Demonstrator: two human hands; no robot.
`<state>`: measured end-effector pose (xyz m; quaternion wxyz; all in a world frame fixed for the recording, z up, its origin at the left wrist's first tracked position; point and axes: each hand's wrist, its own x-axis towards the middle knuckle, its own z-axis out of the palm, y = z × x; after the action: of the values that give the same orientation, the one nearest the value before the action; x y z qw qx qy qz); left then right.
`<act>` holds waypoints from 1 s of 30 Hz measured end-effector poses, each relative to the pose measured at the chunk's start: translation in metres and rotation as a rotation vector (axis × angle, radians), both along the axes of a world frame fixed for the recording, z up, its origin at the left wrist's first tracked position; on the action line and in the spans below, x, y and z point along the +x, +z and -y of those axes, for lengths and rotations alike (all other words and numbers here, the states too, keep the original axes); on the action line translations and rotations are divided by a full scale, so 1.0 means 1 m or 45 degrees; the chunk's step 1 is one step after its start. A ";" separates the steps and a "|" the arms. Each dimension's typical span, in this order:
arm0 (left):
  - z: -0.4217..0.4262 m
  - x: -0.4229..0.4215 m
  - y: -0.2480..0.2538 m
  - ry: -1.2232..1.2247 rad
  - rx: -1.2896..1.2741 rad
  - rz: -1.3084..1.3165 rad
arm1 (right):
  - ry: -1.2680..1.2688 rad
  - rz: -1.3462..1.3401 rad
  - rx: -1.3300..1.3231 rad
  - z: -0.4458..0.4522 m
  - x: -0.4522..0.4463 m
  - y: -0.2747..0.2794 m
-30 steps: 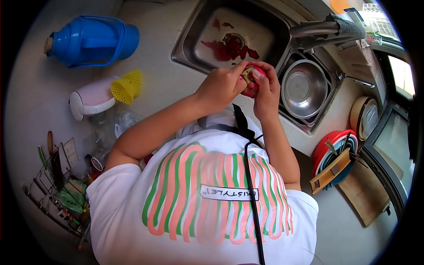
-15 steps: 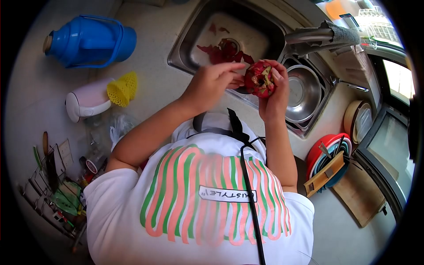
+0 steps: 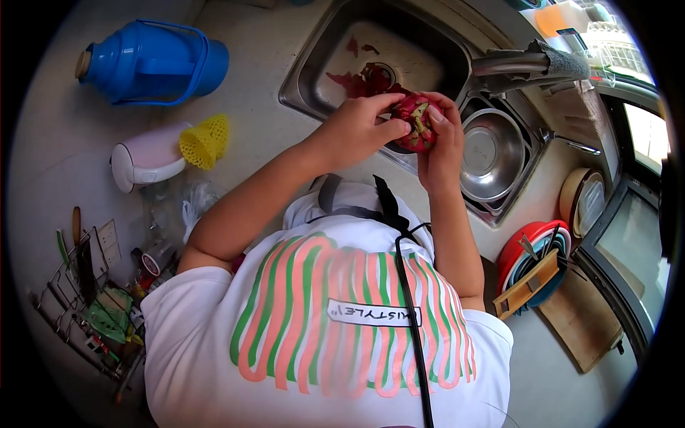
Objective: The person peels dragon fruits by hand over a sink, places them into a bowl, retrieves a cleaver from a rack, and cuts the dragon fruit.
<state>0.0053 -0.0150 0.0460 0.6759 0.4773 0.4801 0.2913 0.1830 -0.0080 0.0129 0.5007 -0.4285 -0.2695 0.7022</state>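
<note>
A red dragon fruit (image 3: 415, 118) with greenish scales is held up over the near edge of the steel sink (image 3: 303, 96). My right hand (image 3: 444, 139) is wrapped round its right side, with the thumb across the front. From the left, my left hand (image 3: 364, 128) grips the same fruit, its thumb pressed on the skin and its fingers partly hidden behind. Torn pieces of dark red peel (image 3: 367, 80) lie in the sink around the drain, beyond my hands.
A steel basin (image 3: 492, 153) sits in the right-hand sink, under the cloth-wrapped faucet (image 3: 517, 65). On the left are a blue thermos flask (image 3: 153, 64), a pink-and-white kettle (image 3: 146, 157) and a yellow mesh (image 3: 205, 141). Stacked basins (image 3: 515, 246) and a wooden board (image 3: 585, 332) are at right.
My left hand has moved in from beside the dragon fruit and now grips it. The fruit has turned in my right hand, so its scaly side faces me.
</note>
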 end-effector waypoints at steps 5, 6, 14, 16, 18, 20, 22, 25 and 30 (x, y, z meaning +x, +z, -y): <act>-0.004 -0.004 -0.005 -0.122 -0.083 -0.037 | 0.078 0.254 0.061 0.000 0.004 -0.004; -0.002 -0.002 -0.010 -0.057 -0.047 0.049 | 0.092 0.276 0.059 -0.001 0.005 -0.003; 0.013 0.009 -0.040 0.057 0.150 -0.033 | 0.141 0.569 0.166 -0.001 0.003 0.003; 0.015 0.014 -0.037 0.104 0.176 -0.029 | 0.138 0.606 0.178 -0.001 0.002 0.003; 0.017 0.015 -0.032 0.131 0.187 -0.063 | 0.145 0.639 0.186 0.001 0.001 0.004; 0.019 0.015 -0.028 0.135 0.186 -0.134 | 0.131 0.615 0.179 0.003 0.000 0.000; 0.022 0.017 -0.033 0.181 0.261 -0.195 | 0.116 0.601 0.191 0.004 -0.001 -0.005; 0.025 0.018 -0.038 0.227 0.323 -0.254 | 0.107 0.595 0.218 0.005 -0.003 -0.008; 0.030 0.021 -0.038 0.349 0.359 -0.258 | 0.122 0.543 0.134 0.007 -0.006 -0.002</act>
<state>0.0263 -0.0448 0.0080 0.5051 0.5241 0.5604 0.3952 0.1770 -0.0151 0.0105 0.4201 -0.5273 -0.4254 0.6037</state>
